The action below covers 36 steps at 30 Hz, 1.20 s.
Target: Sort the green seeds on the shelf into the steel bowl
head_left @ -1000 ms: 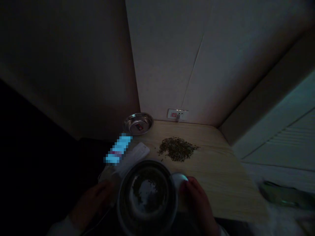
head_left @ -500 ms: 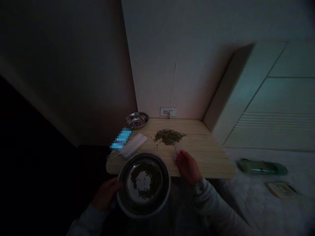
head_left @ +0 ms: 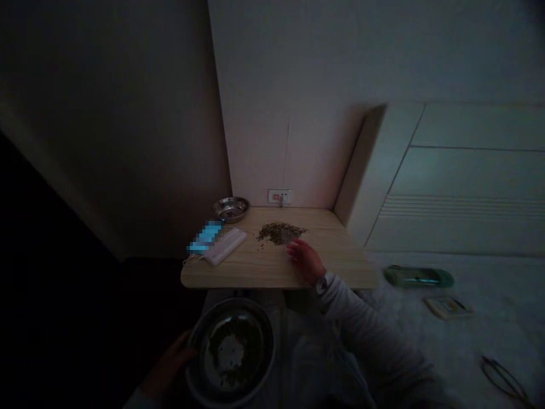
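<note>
The table (head_left: 340, 258) lies under your right hand (head_left: 306, 262). The bowl (head_left: 264, 335) is at your left hand (head_left: 172, 360), closed on its rim; held one-sided, it could tip. The grains (head_left: 272, 232), just beyond your right fingers, which pinch a pale see-through piece (head_left: 290, 234), could scatter from a hasty push.

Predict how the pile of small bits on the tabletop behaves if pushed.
The pile would probably spread rather than slide as one, since its edge is ragged and scattered. It likely shifts with little force, lying low and loose.
</note>
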Each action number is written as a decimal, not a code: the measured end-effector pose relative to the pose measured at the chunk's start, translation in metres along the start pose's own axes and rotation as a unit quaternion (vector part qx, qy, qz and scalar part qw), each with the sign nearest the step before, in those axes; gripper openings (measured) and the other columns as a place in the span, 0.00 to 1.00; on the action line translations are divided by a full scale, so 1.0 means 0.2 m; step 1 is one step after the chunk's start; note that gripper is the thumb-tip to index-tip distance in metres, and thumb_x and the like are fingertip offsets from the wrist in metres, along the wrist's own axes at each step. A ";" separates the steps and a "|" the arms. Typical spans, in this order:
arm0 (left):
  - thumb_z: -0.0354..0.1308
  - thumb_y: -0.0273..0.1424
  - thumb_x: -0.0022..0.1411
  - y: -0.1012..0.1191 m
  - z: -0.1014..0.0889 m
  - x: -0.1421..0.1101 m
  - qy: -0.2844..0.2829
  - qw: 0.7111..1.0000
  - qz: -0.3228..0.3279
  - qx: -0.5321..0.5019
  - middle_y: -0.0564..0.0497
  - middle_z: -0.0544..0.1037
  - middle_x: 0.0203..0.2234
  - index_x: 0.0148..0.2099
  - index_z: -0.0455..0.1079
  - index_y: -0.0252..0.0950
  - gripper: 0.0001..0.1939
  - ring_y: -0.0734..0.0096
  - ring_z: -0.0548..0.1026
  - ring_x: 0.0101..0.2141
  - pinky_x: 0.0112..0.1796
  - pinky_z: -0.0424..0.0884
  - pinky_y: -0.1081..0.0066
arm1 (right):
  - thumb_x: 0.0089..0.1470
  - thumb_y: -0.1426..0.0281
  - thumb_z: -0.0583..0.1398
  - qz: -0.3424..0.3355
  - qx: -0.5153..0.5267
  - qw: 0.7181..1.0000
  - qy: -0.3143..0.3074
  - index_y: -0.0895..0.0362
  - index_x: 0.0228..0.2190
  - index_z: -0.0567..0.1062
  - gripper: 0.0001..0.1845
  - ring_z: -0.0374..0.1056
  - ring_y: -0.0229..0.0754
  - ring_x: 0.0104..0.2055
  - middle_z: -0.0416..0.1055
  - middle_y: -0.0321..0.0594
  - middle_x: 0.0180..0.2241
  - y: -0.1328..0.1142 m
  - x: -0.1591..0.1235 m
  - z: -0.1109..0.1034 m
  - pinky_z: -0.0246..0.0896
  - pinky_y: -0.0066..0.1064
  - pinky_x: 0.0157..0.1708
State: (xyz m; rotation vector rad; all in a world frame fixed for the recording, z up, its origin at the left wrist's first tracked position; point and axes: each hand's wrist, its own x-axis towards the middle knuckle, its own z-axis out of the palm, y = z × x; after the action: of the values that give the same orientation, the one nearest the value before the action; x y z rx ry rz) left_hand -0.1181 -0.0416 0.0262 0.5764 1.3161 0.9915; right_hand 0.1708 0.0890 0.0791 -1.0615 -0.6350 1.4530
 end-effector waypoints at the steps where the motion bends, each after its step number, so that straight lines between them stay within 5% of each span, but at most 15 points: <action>1: 0.60 0.28 0.32 -0.01 0.02 0.03 -0.008 1.000 0.001 -0.011 0.51 0.75 0.21 0.30 0.68 0.35 0.15 0.61 0.72 0.27 0.33 0.64 0.63 | 0.39 0.74 0.52 -0.010 -0.040 0.999 -0.008 0.54 0.33 0.63 0.13 0.60 0.29 0.21 0.66 0.31 0.24 0.00 0.02 0.01 0.51 0.21 0.18; 8: 0.57 0.23 0.34 -0.09 0.15 0.13 -0.036 0.998 -0.009 -0.050 0.52 0.74 0.21 0.32 0.67 0.35 0.16 0.63 0.72 0.26 0.31 0.64 0.64 | 0.40 0.75 0.51 -0.120 -0.327 0.934 -0.073 0.58 0.34 0.64 0.14 0.59 0.30 0.21 0.67 0.33 0.24 0.04 0.26 0.01 0.55 0.24 0.23; 14: 0.55 0.21 0.33 -0.16 0.28 0.17 -0.017 0.995 -0.013 -0.100 0.54 0.74 0.19 0.46 0.59 0.37 0.31 0.63 0.72 0.26 0.28 0.64 0.65 | 0.43 0.75 0.49 -0.197 -0.456 0.867 -0.034 0.58 0.38 0.65 0.16 0.62 0.33 0.28 0.68 0.35 0.26 0.09 0.40 0.01 0.56 0.29 0.35; 26: 0.53 0.20 0.38 -0.19 0.44 0.18 0.005 0.989 -0.024 -0.143 0.56 0.73 0.22 0.50 0.53 0.42 0.33 0.69 0.72 0.25 0.28 0.66 0.69 | 0.45 0.73 0.49 -0.233 -0.561 0.794 -0.013 0.57 0.40 0.66 0.17 0.62 0.35 0.36 0.67 0.39 0.34 0.07 0.37 0.06 0.54 0.29 0.39; 36: 0.54 0.22 0.38 -0.26 0.45 0.22 0.003 0.993 0.056 -0.099 0.53 0.74 0.29 0.48 0.59 0.40 0.30 0.65 0.70 0.35 0.35 0.64 0.68 | 0.45 0.73 0.48 -0.221 -0.586 0.779 -0.039 0.57 0.40 0.66 0.18 0.62 0.35 0.35 0.68 0.39 0.34 0.07 0.36 0.09 0.55 0.27 0.38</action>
State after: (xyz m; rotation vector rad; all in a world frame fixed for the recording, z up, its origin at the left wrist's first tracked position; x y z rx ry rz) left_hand -0.0190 -0.0133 -0.0208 0.4988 1.1839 1.2028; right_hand 0.1546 0.1590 0.0563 -1.6042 -1.8431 0.5660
